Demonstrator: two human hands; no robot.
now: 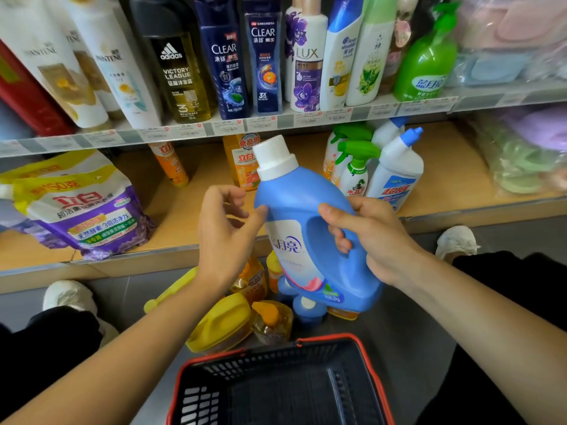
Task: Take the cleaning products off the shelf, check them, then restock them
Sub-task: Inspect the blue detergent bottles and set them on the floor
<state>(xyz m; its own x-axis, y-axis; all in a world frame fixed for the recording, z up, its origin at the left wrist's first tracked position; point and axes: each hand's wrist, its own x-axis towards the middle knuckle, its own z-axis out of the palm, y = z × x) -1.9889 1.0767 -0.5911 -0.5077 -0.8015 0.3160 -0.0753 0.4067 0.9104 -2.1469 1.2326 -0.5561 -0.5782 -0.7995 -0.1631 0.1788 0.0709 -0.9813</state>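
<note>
Two hands meet at a blue jug [306, 216] held in the air in front of the lower shelf [181, 216]. The right hand [371, 237] grips it: its fingers [339, 237] curl through the handle [352, 256] and the thumb lies across the handle's top. The jug tilts, its white cap [274, 157] up and to the left of those fingers, its base down toward the floor [414, 332].

The left hand [227, 231] holds nothing. Its fingers [228, 191] are loosely curled and clear of the jug; only the thumb tip touches the jug's left shoulder, below the cap.

Beyond the left fingers an orange bottle [242, 164] stands on the lower shelf, partly behind the cap. A purple pouch [89, 216] leans well to their left. Beyond the right fingers, just behind the jug, stand two sprays [352, 170] with green triggers and a white bottle [395, 170] with a blue spout.

Below both hands, on the floor, lie a yellow jug [221, 326] and several orange bottles [251, 280], with something blue mostly hidden under the held jug. Nearer than the wrists sits a black basket [325, 336] with a red rim.

Above the fingers, the upper shelf [184, 131] carries a row of shampoo bottles [264, 62], standing upright side by side.
</note>
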